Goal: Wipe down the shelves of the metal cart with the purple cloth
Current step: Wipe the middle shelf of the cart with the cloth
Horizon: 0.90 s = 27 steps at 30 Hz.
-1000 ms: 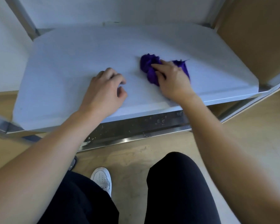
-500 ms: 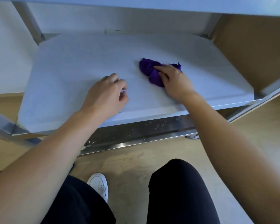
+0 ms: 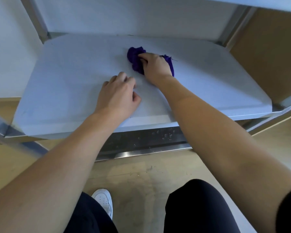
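Was in the middle of wiping: right hand closed on bunched purple cloth, pressed on middle shelf toward the back. Left hand braced there, loosely curled, gripping nothing. Lower shelf probably not yet wiped.

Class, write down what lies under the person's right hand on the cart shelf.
The bunched purple cloth lies under the right hand, pressed onto the shelf. Its middle and the shelf surface beneath are covered.
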Each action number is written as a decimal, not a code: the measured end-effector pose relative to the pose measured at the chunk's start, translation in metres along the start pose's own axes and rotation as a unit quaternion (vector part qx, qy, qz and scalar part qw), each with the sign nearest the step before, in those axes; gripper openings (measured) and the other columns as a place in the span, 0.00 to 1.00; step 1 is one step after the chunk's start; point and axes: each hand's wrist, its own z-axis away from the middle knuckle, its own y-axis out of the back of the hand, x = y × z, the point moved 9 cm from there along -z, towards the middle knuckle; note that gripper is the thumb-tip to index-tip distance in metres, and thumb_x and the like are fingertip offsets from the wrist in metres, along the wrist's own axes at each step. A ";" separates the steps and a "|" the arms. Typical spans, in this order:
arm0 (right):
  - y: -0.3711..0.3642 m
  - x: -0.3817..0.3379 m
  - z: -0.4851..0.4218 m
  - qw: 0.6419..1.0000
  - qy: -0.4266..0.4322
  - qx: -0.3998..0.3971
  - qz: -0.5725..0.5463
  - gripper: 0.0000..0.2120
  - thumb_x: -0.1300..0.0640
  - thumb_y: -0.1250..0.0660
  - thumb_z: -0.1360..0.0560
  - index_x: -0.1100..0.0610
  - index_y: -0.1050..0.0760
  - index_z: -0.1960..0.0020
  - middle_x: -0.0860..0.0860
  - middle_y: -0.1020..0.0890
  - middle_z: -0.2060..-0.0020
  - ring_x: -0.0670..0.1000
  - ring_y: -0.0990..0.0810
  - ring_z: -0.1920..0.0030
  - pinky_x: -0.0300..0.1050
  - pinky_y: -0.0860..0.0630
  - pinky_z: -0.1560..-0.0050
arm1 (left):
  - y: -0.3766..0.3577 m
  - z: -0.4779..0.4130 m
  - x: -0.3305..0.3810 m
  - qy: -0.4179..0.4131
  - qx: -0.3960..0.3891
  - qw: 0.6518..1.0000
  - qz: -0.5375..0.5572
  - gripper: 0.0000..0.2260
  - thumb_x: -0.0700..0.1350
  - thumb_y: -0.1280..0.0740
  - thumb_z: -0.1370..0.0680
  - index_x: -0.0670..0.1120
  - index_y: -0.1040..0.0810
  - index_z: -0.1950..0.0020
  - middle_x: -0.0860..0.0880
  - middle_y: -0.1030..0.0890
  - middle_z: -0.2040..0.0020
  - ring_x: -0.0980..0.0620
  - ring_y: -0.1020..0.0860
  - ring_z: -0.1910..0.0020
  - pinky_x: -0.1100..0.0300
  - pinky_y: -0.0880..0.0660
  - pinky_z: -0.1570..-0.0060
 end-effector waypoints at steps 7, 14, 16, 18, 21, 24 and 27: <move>0.025 0.070 -0.025 0.998 -0.049 0.030 0.002 0.17 0.49 0.46 0.19 0.45 0.26 0.33 0.54 0.21 0.38 0.59 0.23 0.39 0.49 0.27 0.38 | -0.007 -0.014 -0.013 0.024 0.003 1.000 0.016 0.12 0.47 0.37 0.24 0.47 0.23 0.43 0.48 0.25 0.43 0.44 0.27 0.41 0.51 0.35 0.41; 0.041 0.121 -0.050 0.992 -0.116 0.030 -0.050 0.17 0.53 0.47 0.19 0.48 0.25 0.35 0.54 0.19 0.41 0.57 0.22 0.42 0.50 0.27 0.38 | -0.012 -0.017 -0.009 0.031 0.000 0.999 -0.003 0.12 0.44 0.39 0.25 0.44 0.24 0.43 0.46 0.27 0.43 0.42 0.28 0.42 0.50 0.34 0.41; 0.036 0.114 -0.061 0.993 -0.110 0.027 -0.031 0.18 0.54 0.48 0.19 0.48 0.24 0.36 0.54 0.19 0.42 0.58 0.22 0.43 0.49 0.26 0.42 | -0.010 -0.017 -0.009 0.028 0.008 1.000 -0.005 0.13 0.45 0.41 0.26 0.44 0.24 0.45 0.45 0.27 0.44 0.41 0.28 0.44 0.48 0.33 0.43; 0.028 0.098 -0.071 0.994 -0.103 0.028 -0.008 0.18 0.54 0.49 0.20 0.48 0.24 0.37 0.54 0.20 0.42 0.59 0.23 0.42 0.48 0.28 0.43 | -0.008 -0.017 -0.008 0.023 0.024 0.999 -0.006 0.17 0.46 0.45 0.29 0.43 0.23 0.47 0.43 0.26 0.46 0.40 0.26 0.46 0.47 0.31 0.45; 0.012 0.064 -0.084 0.997 -0.079 0.024 0.009 0.18 0.54 0.49 0.20 0.48 0.24 0.38 0.54 0.21 0.40 0.59 0.24 0.39 0.47 0.30 0.41 | -0.008 -0.016 -0.006 0.018 0.033 0.999 -0.007 0.18 0.47 0.48 0.31 0.43 0.22 0.50 0.43 0.25 0.49 0.39 0.25 0.50 0.46 0.29 0.48; -0.014 0.001 -0.091 1.000 -0.016 -0.007 0.000 0.17 0.53 0.47 0.19 0.47 0.24 0.37 0.52 0.20 0.41 0.55 0.23 0.40 0.41 0.32 0.43 | -0.009 -0.015 -0.006 0.023 0.028 0.999 -0.011 0.13 0.44 0.41 0.30 0.42 0.22 0.50 0.42 0.25 0.50 0.39 0.25 0.50 0.45 0.30 0.48; -0.040 -0.050 -0.094 0.997 0.061 -0.046 -0.006 0.17 0.54 0.47 0.19 0.43 0.27 0.34 0.49 0.20 0.40 0.54 0.22 0.42 0.45 0.27 0.44 | -0.010 -0.015 -0.006 0.018 0.016 0.999 -0.021 0.10 0.43 0.37 0.27 0.43 0.23 0.48 0.44 0.26 0.48 0.40 0.27 0.48 0.46 0.31 0.44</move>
